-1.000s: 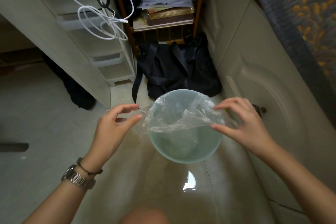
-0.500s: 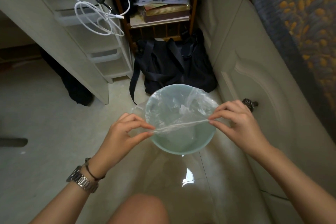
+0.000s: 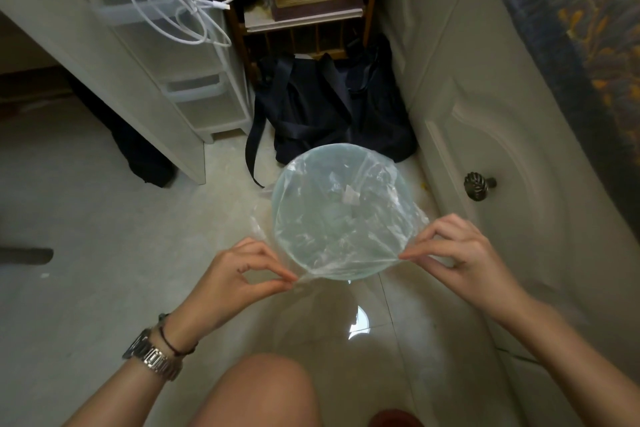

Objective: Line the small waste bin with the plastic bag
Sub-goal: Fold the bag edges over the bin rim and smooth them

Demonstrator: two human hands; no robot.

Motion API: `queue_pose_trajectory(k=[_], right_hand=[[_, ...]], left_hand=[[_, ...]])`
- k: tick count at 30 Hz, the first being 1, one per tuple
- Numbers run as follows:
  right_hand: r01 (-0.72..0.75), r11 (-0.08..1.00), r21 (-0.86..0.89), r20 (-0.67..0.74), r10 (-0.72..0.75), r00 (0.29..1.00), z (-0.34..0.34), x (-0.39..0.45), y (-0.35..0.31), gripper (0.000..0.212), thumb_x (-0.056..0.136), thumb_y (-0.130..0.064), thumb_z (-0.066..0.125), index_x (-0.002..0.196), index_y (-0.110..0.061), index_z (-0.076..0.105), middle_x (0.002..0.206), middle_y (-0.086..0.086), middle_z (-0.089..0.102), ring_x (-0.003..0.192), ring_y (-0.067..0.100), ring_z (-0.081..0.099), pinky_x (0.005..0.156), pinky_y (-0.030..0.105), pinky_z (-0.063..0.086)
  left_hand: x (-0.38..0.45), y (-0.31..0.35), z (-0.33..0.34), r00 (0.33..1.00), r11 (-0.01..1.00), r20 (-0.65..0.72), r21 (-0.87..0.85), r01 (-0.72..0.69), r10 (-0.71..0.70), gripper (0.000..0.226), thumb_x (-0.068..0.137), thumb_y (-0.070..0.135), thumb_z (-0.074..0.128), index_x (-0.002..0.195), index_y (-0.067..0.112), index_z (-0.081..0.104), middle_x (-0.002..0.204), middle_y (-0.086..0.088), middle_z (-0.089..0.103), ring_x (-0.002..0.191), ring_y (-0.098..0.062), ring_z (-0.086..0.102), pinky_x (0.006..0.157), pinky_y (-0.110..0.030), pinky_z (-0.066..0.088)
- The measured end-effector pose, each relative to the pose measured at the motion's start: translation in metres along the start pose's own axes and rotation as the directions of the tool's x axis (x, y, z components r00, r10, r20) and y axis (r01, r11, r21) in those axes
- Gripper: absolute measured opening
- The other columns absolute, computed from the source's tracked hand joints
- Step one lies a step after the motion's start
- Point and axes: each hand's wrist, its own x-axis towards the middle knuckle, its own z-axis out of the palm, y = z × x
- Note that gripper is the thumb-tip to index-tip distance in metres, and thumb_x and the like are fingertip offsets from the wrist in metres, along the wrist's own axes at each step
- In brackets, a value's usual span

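A small round pale green waste bin [image 3: 346, 276] stands on the floor, seen from above. A clear plastic bag [image 3: 341, 215] is stretched over its mouth and covers nearly the whole opening. My left hand [image 3: 239, 279] pinches the bag's edge at the bin's near left rim. My right hand [image 3: 453, 250] pinches the edge at the near right rim. The bag's edge runs taut between both hands along the near rim.
A black bag [image 3: 332, 107] lies just behind the bin. White plastic drawers [image 3: 194, 90] with a hanging white cable [image 3: 166, 10] stand at the left, a wooden shelf of books [image 3: 308, 0] behind. A cabinet door with a dark knob [image 3: 477, 186] is at the right. My knee [image 3: 263, 392] is below.
Both hands took hold of the bag's edge and pulled it toward me across the bin's mouth, from the middle of the opening to the near rim. The bag now covers almost the whole opening.
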Motion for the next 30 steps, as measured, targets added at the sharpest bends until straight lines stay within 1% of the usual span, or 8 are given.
queue_pose_trajectory(k=[10, 15, 18, 21, 23, 25, 27, 30], right_hand=[[-0.045, 0.999, 0.016, 0.043, 0.044, 0.998, 0.005, -0.004, 0.008, 0.013, 0.080, -0.037, 0.064, 0.088, -0.038, 0.075, 0.078, -0.013, 0.064, 0.081, 0.010, 0.057, 0.070, 0.040, 0.045], [-0.086, 0.995, 0.054, 0.011, 0.086, 0.996, 0.006, -0.010, 0.007, 0.014, 0.076, -0.038, 0.069, 0.086, -0.032, 0.076, 0.083, -0.012, 0.067, 0.084, 0.011, 0.060, 0.073, 0.043, 0.048], [-0.092, 0.995, 0.035, -0.111, 0.095, 0.989, -0.002, -0.008, -0.003, 0.018, 0.072, -0.039, 0.075, 0.076, -0.021, 0.076, 0.080, -0.008, 0.066, 0.081, 0.012, 0.060, 0.074, 0.037, 0.047], [-0.044, 0.999, -0.011, -0.173, 0.041, 0.984, -0.006, 0.000, -0.016, 0.019, 0.071, -0.036, 0.078, 0.078, -0.019, 0.074, 0.084, -0.005, 0.066, 0.084, 0.017, 0.060, 0.078, 0.031, 0.044], [0.023, 0.999, -0.047, -0.120, -0.029, 0.992, -0.001, 0.008, -0.023, 0.021, 0.074, -0.039, 0.075, 0.085, -0.022, 0.075, 0.091, -0.006, 0.067, 0.092, 0.017, 0.060, 0.084, 0.032, 0.042], [0.100, 0.994, -0.053, -0.025, -0.101, 0.995, 0.009, 0.015, -0.026, 0.018, 0.076, -0.039, 0.073, 0.089, -0.026, 0.075, 0.095, -0.007, 0.067, 0.097, 0.015, 0.060, 0.087, 0.034, 0.042], [0.144, 0.988, -0.047, 0.040, -0.142, 0.989, 0.018, 0.018, -0.026, 0.015, 0.077, -0.038, 0.072, 0.090, -0.031, 0.074, 0.094, -0.008, 0.067, 0.095, 0.014, 0.059, 0.087, 0.037, 0.043], [0.159, 0.986, -0.042, 0.075, -0.155, 0.985, 0.023, 0.019, -0.023, 0.013, 0.079, -0.040, 0.070, 0.090, -0.035, 0.074, 0.089, -0.010, 0.067, 0.089, 0.014, 0.058, 0.090, 0.038, 0.043]], left_hand=[[0.000, -0.009, 0.012, 1.000, 1.000, 0.022, 0.017, -0.021, 0.020, 0.011, 0.070, 0.040, 0.076, 0.075, 0.030, 0.078, 0.073, 0.010, 0.066, 0.079, -0.013, 0.060, 0.075, -0.034, 0.050], [-0.001, -0.007, 0.011, 1.000, 1.000, -0.019, -0.021, 0.000, 0.000, 0.015, 0.068, 0.041, 0.077, 0.078, 0.029, 0.079, 0.084, 0.010, 0.069, 0.086, -0.012, 0.065, 0.082, -0.034, 0.051], [-0.006, -0.002, 0.003, 0.985, 0.999, -0.168, -0.047, 0.020, -0.028, 0.024, 0.063, 0.043, 0.079, 0.078, 0.026, 0.078, 0.091, 0.009, 0.069, 0.089, -0.011, 0.067, 0.088, -0.030, 0.051], [0.000, 0.014, -0.007, 0.950, 0.996, -0.301, 0.071, -0.062, 0.081, 0.029, 0.064, 0.043, 0.079, 0.085, 0.024, 0.074, 0.095, 0.012, 0.064, 0.093, -0.012, 0.063, 0.091, -0.023, 0.047], [0.012, 0.026, -0.009, 0.953, 0.971, -0.229, 0.177, -0.158, 0.197, 0.034, 0.067, 0.045, 0.077, 0.094, 0.025, 0.072, 0.100, 0.010, 0.064, 0.100, -0.010, 0.060, 0.094, -0.023, 0.044], [0.026, 0.032, -0.005, 0.956, 0.930, -0.054, 0.252, -0.266, 0.287, 0.038, 0.070, 0.046, 0.076, 0.101, 0.025, 0.072, 0.104, 0.009, 0.066, 0.104, -0.009, 0.059, 0.095, -0.029, 0.045], [0.035, 0.032, 0.005, 0.937, 0.895, 0.105, 0.277, -0.350, 0.334, 0.036, 0.073, 0.046, 0.074, 0.103, 0.027, 0.073, 0.104, 0.011, 0.069, 0.104, -0.008, 0.060, 0.092, -0.036, 0.046], [0.041, 0.024, 0.016, 0.917, 0.873, 0.207, 0.293, -0.389, 0.339, 0.029, 0.076, 0.047, 0.070, 0.100, 0.030, 0.074, 0.099, 0.013, 0.072, 0.096, -0.006, 0.064, 0.085, -0.039, 0.049]])
